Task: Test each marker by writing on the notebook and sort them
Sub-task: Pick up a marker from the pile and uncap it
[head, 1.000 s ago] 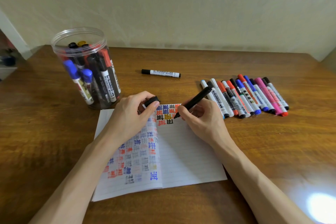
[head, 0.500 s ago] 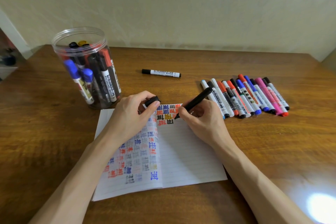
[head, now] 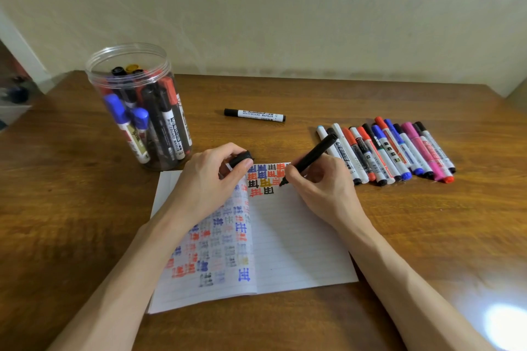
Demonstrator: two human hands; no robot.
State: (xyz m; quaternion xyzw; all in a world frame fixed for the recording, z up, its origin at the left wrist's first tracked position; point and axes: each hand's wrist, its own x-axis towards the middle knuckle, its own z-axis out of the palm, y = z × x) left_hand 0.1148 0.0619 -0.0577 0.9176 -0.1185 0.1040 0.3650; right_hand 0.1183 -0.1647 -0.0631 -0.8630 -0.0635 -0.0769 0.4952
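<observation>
The right hand (head: 322,188) curls its fingers (head: 296,174) tight round a black marker (head: 310,158), tip touching the open notebook (head: 299,236) on the counter (head: 427,222) (beside coloured test marks (head: 261,179)), while the left hand (head: 208,182) rests on the left page, pinching the black cap (head: 241,158).

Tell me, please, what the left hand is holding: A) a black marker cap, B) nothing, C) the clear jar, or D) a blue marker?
A: the left hand pinches a black cap at the top edge of the notebook, while the right hand holds the uncapped black marker.
</observation>
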